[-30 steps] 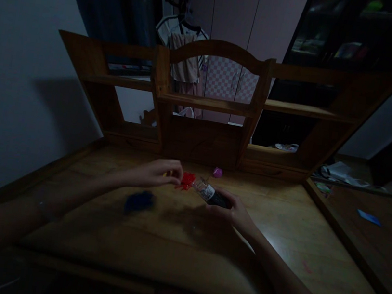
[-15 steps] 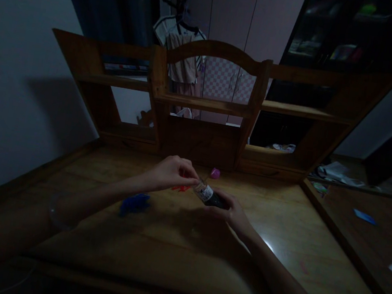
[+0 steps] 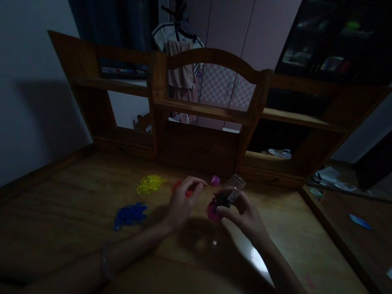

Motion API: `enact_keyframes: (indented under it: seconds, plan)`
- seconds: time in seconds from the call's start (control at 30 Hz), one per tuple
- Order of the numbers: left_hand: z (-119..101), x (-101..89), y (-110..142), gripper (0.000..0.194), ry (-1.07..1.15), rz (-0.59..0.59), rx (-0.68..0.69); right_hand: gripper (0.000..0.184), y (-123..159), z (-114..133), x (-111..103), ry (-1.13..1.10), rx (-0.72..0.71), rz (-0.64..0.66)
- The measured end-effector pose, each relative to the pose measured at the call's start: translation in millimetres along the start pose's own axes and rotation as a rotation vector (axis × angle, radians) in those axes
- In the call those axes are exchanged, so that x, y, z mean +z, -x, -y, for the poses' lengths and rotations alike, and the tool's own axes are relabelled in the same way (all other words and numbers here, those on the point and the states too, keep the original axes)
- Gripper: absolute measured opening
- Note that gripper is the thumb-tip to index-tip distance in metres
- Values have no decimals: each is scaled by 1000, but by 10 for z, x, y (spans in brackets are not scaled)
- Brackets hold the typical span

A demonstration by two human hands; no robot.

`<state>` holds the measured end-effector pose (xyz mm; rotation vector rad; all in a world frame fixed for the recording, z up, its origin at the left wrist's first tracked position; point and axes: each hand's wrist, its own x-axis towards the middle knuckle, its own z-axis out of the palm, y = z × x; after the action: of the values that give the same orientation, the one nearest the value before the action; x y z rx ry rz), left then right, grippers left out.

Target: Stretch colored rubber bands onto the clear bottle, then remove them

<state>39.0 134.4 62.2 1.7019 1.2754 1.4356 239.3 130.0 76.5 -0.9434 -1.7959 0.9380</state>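
My right hand point(image 3: 246, 217) is closed around a small clear bottle point(image 3: 225, 200) with dark contents. The bottle is tilted; a pink round end point(image 3: 213, 211) points down and left, a clear end up and right. To its left, my left hand point(image 3: 182, 203) has thumb and forefinger pinched together, raised over the table. Whatever they grip is too small to make out. Behind these fingers lies a partly hidden pile of red pieces point(image 3: 176, 186). A small purple-pink object point(image 3: 215, 181) stands between and beyond the hands.
Yellow pieces point(image 3: 150, 184) and blue pieces point(image 3: 130, 215) lie in piles left of my left hand on the wooden table point(image 3: 170, 275). A wooden shelf unit point(image 3: 204, 114) rises along the far edge. A blue card-like item point(image 3: 359, 221) lies on the right-hand surface.
My left hand has moved away from the bottle and toward me, uncovering the yellow pile. My right hand has turned the bottle, whose clear end now points up and right.
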Motion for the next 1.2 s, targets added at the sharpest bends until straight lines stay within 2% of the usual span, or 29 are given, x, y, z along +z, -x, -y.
enact_keyframes:
  seconds: [0.13,0.2,0.27,0.4,0.43,0.47,0.53,0.6,0.8,0.93,1.07,1.2]
  plan:
    - [137,48,22,21,1,-33,61,39,-16,26,-113,-25,40,170]
    - [184,65,51,19,11,-27,76,40,-6,57,-156,-13,38,201]
    - [208,79,84,18,15,0,79,41,7,91,-197,2,0,138]
    - [194,77,115,16,-7,17,102,45,-1,59,-256,166,-130,-197]
    - [188,74,114,16,-12,14,109,46,-11,14,-256,236,-142,-232]
    - [184,72,112,16,-14,14,114,47,-24,-43,-248,297,-139,-222]
    - [185,74,109,16,-7,18,110,42,-48,-178,-209,378,-88,-85]
    - [196,81,113,17,1,25,98,35,-68,-298,-155,402,-41,-34]
    - [225,92,146,17,-3,36,105,40,-75,-365,-44,354,11,-40]
    - [230,96,149,17,6,34,107,34,-73,-374,-41,348,-10,-84]
    - [239,109,160,17,16,52,85,35,-90,-461,-59,352,39,-3]
    - [246,117,167,16,-4,47,54,39,-91,-508,-70,373,85,-3]
